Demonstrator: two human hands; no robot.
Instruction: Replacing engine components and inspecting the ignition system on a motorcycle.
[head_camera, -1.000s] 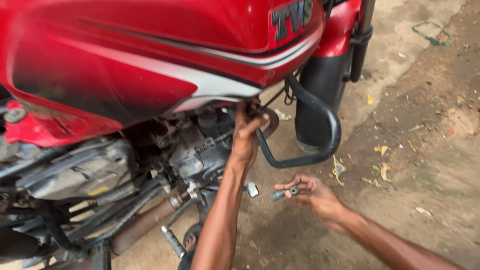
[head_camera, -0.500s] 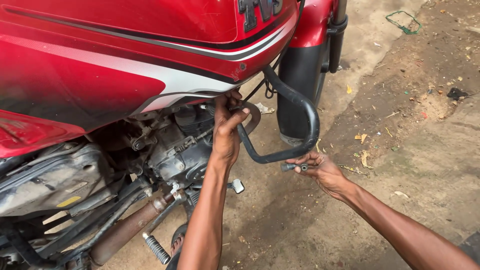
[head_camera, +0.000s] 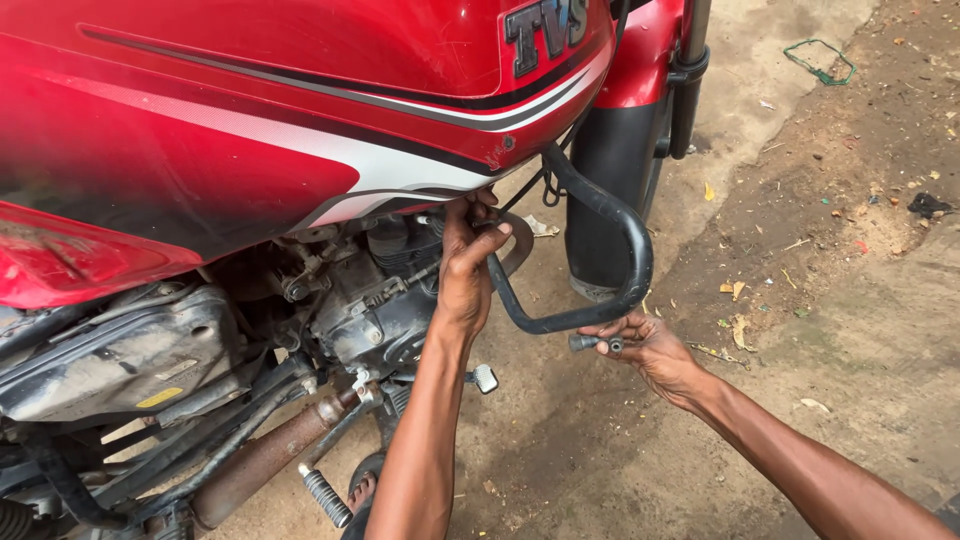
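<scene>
Crash guard, black steel tube, w/ loose fastener – motorcycle, engine side.
My left hand (head_camera: 468, 268) is wrapped tight on the crash guard (head_camera: 600, 255) upper end under the glossy red fuel tank (head_camera: 300, 110); right hand (head_camera: 645, 345) pinches a small dark bolt (head_camera: 592, 343) at the lower bend. Best: steady the tube, start the thread square by fingers. Engine (head_camera: 375, 300) is greasy cast metal.

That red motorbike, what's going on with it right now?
A person is working on the red motorbike with bare hands. The left hand grips the upper end of the black crash guard bar just under the fuel tank, beside the engine. The right hand is under the bar's lower bend, holding a small dark bolt-like part against it. The bike stands on dirt ground.
</scene>
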